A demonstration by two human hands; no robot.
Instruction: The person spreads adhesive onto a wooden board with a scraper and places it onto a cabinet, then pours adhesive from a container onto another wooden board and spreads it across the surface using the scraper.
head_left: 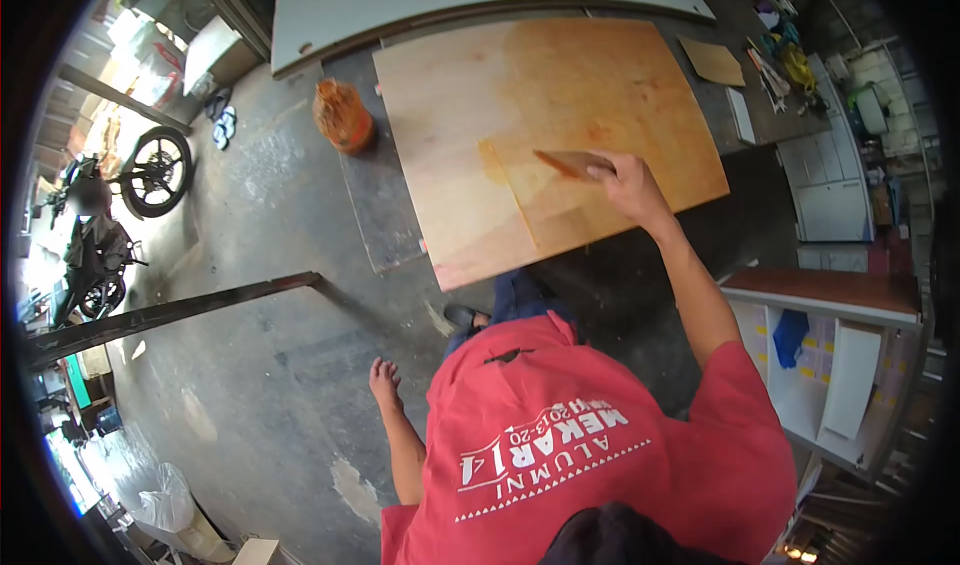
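My right hand [628,187] grips a flat, wedge-shaped tool [568,164] smeared orange-brown; whether it is a brush or a spreader is not clear. The tool is over a large wooden board [620,95]. Orange-brown coating covers the board's right part, while the left part looks pale. A thin wet-looking orange line runs down near its middle. Away from the board, my left hand [384,379] hangs low over the floor, its fingers loosely curled and apart, with nothing in it. Left of the board stands a container of orange material [343,117], its top wrapped in crumpled plastic.
A long white panel [480,3] lies behind the board. A tan scrap [711,62] and assorted tools [775,80] are at the far right. A white cabinet [825,375] stands to my right. On the left are a metal bar [200,310], a motorcycle [95,230] and sandals [225,127].
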